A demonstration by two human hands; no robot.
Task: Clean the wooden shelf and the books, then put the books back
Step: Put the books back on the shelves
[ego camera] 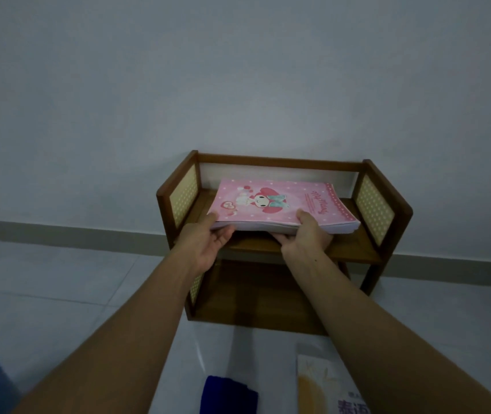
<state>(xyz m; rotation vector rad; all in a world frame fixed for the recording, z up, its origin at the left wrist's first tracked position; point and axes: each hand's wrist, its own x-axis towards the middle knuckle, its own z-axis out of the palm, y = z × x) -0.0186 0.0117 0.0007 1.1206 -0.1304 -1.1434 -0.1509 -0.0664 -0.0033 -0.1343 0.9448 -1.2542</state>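
Stacked books (283, 201) in upper tier of shelf (403, 211), cloth (228, 395) before it, wall (238, 70) behind

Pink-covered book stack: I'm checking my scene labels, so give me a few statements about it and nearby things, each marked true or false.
The left hand and the right hand both grip the front edge of the pink-covered book stack. True.
The stack is at the lower level of the wooden shelf. False: upper level.
A blue cloth lies on the floor. True.
The lower level holds books. False: none show there.
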